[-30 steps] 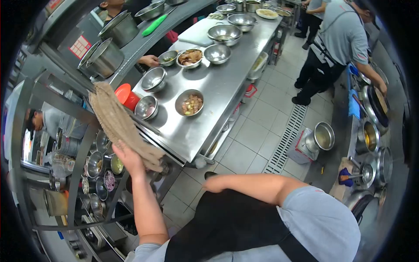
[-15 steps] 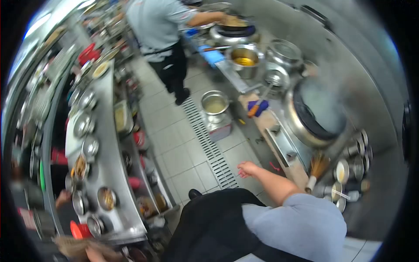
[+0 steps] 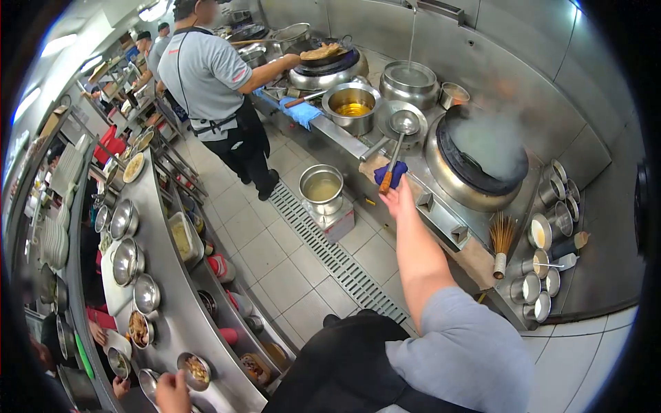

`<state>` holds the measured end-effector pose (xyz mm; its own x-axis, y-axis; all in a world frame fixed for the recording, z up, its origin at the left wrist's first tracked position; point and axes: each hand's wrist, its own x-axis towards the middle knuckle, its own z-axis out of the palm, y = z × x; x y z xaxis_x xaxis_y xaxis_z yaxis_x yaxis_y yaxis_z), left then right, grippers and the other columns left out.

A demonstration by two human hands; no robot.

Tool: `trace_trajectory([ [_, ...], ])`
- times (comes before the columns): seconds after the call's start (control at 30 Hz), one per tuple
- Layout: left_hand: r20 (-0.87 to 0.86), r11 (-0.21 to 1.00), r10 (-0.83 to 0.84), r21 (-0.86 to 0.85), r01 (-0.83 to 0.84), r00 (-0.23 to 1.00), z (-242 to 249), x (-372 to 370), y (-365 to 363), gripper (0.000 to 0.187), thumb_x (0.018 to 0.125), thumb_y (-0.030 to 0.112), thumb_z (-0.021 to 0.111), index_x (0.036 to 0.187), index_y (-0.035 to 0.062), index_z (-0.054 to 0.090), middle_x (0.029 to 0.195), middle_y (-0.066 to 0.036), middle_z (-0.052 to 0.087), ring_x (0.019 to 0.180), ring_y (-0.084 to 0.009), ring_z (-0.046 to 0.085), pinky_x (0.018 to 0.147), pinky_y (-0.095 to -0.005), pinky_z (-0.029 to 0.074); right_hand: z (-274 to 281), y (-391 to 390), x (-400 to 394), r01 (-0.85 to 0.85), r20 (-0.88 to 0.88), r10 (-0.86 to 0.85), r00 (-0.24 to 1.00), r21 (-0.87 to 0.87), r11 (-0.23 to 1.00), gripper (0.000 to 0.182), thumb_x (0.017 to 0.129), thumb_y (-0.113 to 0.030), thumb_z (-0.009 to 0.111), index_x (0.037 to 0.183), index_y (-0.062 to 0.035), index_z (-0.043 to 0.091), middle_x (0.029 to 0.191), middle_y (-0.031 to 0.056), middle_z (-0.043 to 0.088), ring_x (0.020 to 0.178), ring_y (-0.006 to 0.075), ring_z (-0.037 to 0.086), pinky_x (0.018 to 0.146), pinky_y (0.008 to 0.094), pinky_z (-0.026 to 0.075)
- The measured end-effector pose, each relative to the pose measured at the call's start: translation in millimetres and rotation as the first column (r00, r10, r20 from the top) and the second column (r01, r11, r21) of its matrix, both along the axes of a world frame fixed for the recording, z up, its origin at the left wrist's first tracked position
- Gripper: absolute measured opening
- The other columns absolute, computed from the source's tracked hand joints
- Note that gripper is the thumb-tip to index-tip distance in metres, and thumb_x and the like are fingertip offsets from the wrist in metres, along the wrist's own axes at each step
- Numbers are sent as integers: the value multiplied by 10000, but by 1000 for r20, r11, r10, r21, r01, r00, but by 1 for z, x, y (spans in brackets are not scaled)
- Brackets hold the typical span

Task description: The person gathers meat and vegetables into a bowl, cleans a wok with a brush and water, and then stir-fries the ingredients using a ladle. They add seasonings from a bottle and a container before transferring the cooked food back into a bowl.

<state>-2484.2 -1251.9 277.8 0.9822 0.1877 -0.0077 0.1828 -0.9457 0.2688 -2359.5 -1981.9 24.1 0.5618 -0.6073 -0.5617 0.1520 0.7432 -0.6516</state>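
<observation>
My right hand [image 3: 394, 197] reaches to the stove edge, fingers stretched, just below the wooden handle of a ladle [image 3: 405, 124]. A purple cloth [image 3: 395, 172] is bunched around that handle, and the ladle's bowl rests over a metal pot. Whether my fingers touch the handle is hard to tell. At the bottom left, my left hand [image 3: 172, 394] is partly cut off by the frame, thumb and fingers apart. It sits beside a metal bowl of chopped food [image 3: 195, 370] on the steel counter, with another metal bowl [image 3: 147, 380] on its other side.
A steaming wok [image 3: 475, 158] stands right of the ladle. A bamboo brush [image 3: 500, 244] and several small seasoning pots [image 3: 540, 230] lie nearer. A pot of liquid [image 3: 321, 187] stands on a box by the floor drain. A co-worker [image 3: 210, 89] works at the far wok.
My right hand has moved forward and up from over the floor to the ladle handle. My left hand has come beside the food bowl. The view has shifted and sharpened.
</observation>
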Motion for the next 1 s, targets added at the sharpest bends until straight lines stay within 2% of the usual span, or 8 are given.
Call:
trace_trajectory([
  [0.17, -334, 962, -231, -218, 163, 914, -49, 7, -100, 347, 800, 325, 678, 868, -15, 660, 718, -170, 660, 664, -298, 649, 638, -371, 493, 52, -56, 22, -185, 61, 177, 982, 175, 967, 740, 816, -664, 543, 1195, -36, 444, 997, 216, 609, 644, 250, 600, 454, 295, 399],
  [0.4, -418, 833, -553, -291, 471, 720, -66, 39, -171, 354, 817, 391, 636, 923, 55, 676, 778, -141, 682, 763, -312, 666, 678, -392, 514, 62, -35, 50, -127, 155, 87, 984, 272, 954, 297, 879, -358, 539, 758, -96, 467, 540, 14, 438, 426, 139, 421, 369, 257, 239],
  [0.47, -448, 820, -570, -263, 508, 689, -63, 50, -181, 358, 818, 389, 634, 934, 53, 674, 788, -153, 680, 776, -319, 664, 690, -392, 515, 73, -58, 36, -208, -223, 154, 963, -242, 948, 275, 858, -275, 535, 648, -111, 469, 508, 4, 422, 408, 146, 405, 362, 276, 249],
  [0.53, -444, 810, -584, -263, 524, 680, -73, 62, -182, 373, 820, 384, 632, 966, 43, 667, 805, -159, 681, 790, -324, 662, 705, -400, 515, 68, -91, 13, -477, -680, -202, 705, -666, 574, 279, 839, -214, 529, 724, 24, 619, 627, 201, 624, 597, 343, 642, 533, 451, 481],
  [0.67, -424, 799, -592, -196, 569, 685, -83, 85, -213, 390, 825, 378, 625, 997, 29, 657, 826, -170, 680, 818, -339, 656, 729, -409, 511, 112, -64, -83, -416, -509, -505, 697, -861, 294, 369, 840, -295, 554, 984, 44, 577, 925, 287, 630, 928, 440, 605, 798, 477, 474],
  [0.73, -406, 783, -612, -196, 590, 678, -87, 96, -242, 396, 826, 378, 623, 1007, 27, 654, 831, -173, 681, 828, -345, 654, 737, -413, 509, 91, -78, -129, -327, -491, -449, 747, -859, 394, 265, 819, -170, 552, 1022, -6, 509, 854, 233, 627, 733, 393, 637, 669, 460, 503],
  [0.8, -381, 726, -681, -240, 644, 626, -91, 104, -276, 404, 824, 384, 625, 1021, 33, 653, 838, -176, 681, 837, -346, 652, 743, -415, 508, 164, -65, -170, -306, -489, -144, 860, -720, 623, 238, 784, -52, 520, 1019, -28, 488, 648, 88, 515, 399, 162, 503, 363, 334, 400],
  [1.0, -394, 557, -800, -211, 803, 452, -88, 132, -400, 425, 829, 388, 642, 1075, 42, 646, 854, -181, 681, 848, -341, 657, 747, -404, 513, 204, -158, -257, -384, -615, -271, 741, -719, 579, 248, 801, -53, 516, 1025, 51, 484, 697, 147, 556, 433, 210, 538, 421, 361, 434],
])
